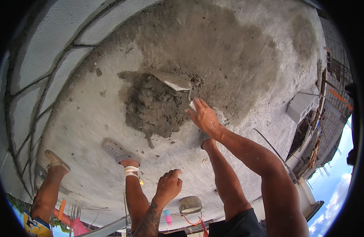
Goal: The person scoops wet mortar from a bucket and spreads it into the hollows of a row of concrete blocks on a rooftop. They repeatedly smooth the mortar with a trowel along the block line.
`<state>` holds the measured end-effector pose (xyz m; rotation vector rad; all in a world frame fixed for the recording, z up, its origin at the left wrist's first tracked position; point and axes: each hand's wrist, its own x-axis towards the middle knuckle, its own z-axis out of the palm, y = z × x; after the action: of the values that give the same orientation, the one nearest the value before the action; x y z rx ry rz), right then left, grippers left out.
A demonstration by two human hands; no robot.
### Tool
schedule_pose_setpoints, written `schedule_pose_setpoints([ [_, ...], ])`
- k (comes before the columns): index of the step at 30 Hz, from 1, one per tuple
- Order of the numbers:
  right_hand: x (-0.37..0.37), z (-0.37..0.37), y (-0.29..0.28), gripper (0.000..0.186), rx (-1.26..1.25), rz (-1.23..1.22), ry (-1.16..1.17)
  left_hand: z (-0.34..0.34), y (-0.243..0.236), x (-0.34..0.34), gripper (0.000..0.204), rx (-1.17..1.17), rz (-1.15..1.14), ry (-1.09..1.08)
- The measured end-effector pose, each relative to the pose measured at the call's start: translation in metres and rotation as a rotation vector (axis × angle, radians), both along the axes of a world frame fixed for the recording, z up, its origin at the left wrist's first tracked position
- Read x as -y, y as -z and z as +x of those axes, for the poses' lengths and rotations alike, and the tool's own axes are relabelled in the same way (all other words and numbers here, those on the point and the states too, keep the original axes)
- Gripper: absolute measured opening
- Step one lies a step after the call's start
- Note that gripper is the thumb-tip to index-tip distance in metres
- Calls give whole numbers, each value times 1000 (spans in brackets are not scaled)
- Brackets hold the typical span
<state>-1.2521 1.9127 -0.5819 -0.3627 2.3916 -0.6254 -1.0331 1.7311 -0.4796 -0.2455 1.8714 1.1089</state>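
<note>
My right hand [207, 118] is wrapped around the pale handle of a trowel [178, 85]. Its mortar-smeared blade reaches left from the hand and lies over the far right part of a heap of wet grey mortar [156, 106] on the concrete floor. Some of the blade is coated in grey, with a bright strip along the near edge. Closer to me, my left hand [169, 187] hangs over the floor between my legs, its fingers loosely curled, with nothing visible in them. Smears and crumbs of mortar surround the heap.
A block wall [55, 75] curves along the left. My clog [121, 151] stands near the heap. Another person's foot [55, 160] is at far left. Behind lie a mortar-stained container [190, 205] and a pink-capped bottle [167, 217]. A hollow block [303, 106] sits by the right edge.
</note>
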Motion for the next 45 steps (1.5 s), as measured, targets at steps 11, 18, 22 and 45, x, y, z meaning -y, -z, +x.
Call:
schedule_pose_setpoints([
  [11, -26, -12, -4, 50, 306, 166, 203, -3, -4, 8, 33, 2, 13, -32],
  [18, -144, -23, 16, 48, -62, 528, 348, -16, -13, 27, 33, -21, -65, -38],
  [22, -96, -24, 85, 46, 3, 214, 191, -10, -14, 21, 35, -49, -2, -25],
  [45, -17, -32, 20, 55, 370, -13, 54, 26, -2, 11, 34, -58, -47, -35],
])
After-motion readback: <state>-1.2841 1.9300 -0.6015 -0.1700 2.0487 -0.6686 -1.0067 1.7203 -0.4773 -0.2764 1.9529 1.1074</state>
